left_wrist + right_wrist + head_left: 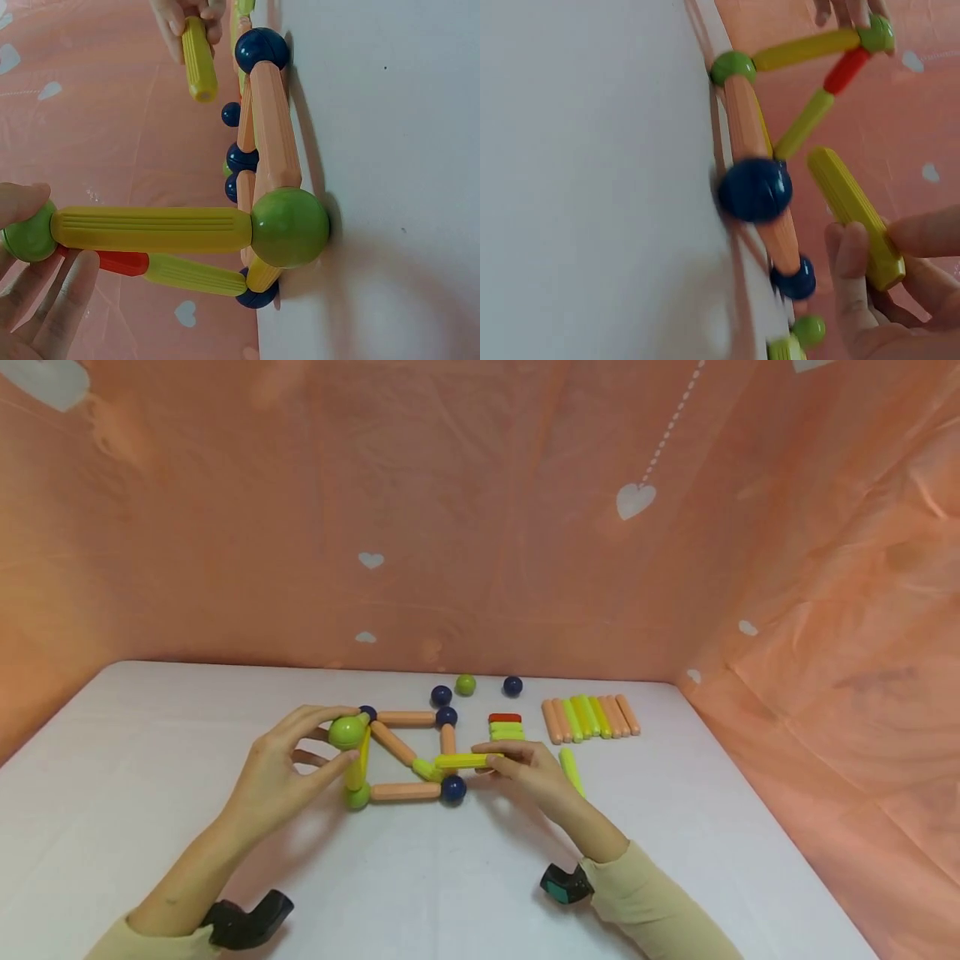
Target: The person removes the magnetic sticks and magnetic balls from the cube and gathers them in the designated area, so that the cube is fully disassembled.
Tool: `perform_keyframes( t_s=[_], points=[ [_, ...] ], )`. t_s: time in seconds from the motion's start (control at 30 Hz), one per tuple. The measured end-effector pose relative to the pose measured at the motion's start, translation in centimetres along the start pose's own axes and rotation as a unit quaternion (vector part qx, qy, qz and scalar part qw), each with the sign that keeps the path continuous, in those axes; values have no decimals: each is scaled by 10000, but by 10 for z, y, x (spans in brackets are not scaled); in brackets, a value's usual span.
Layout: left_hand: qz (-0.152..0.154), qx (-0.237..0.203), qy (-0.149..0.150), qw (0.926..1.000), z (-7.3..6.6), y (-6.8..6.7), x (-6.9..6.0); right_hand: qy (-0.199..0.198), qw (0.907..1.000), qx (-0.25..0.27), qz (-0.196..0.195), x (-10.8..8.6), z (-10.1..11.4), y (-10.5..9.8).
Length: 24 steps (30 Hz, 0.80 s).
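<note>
My left hand (281, 768) grips a green ball (346, 732) between thumb and fingers. That ball tops an upright yellow stick (154, 229), whose foot meets another green ball (291, 227) on the table. From the held ball, a red piece (124, 262) joined to a lime stick (196, 274) slants down to the frame's far left corner. The flat frame has peach sticks (405, 792) and navy balls (453, 789) at corners. My right hand (536, 777) pinches a yellow stick (851, 206) near one end, raised above the frame's right side, its other end free.
Behind the frame lie loose navy balls (513, 686) and a green ball (466, 685). A row of peach, lime and yellow sticks (592, 718) is at the back right. Short red and lime pieces (506, 727) and one lime stick (572, 772) lie near my right hand.
</note>
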<state>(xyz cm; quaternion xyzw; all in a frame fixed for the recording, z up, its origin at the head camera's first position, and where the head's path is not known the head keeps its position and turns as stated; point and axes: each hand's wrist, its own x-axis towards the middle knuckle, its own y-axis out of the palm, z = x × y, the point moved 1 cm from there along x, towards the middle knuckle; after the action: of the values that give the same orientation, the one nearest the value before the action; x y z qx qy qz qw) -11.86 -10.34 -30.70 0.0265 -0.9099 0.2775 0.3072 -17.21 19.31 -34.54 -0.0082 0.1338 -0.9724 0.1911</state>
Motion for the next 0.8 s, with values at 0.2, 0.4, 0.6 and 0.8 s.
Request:
perform_keyframes(
  t_s=[0.2,0.4,0.6,0.8],
  points=[
    [15,-24,-36,10000,0,-1,0,412,9980,-5,-483,-9,-6,-27],
    [30,-81,-46,10000,0,-2,0,632,9929,-174,-996,-26,-14,-60],
    [40,-98,3,9999,0,-3,1,701,9879,-172,-1376,-41,-16,-83],
    [86,-30,-6,10000,0,-3,1,1071,9763,-194,-1870,-53,-17,-102]
  ],
)
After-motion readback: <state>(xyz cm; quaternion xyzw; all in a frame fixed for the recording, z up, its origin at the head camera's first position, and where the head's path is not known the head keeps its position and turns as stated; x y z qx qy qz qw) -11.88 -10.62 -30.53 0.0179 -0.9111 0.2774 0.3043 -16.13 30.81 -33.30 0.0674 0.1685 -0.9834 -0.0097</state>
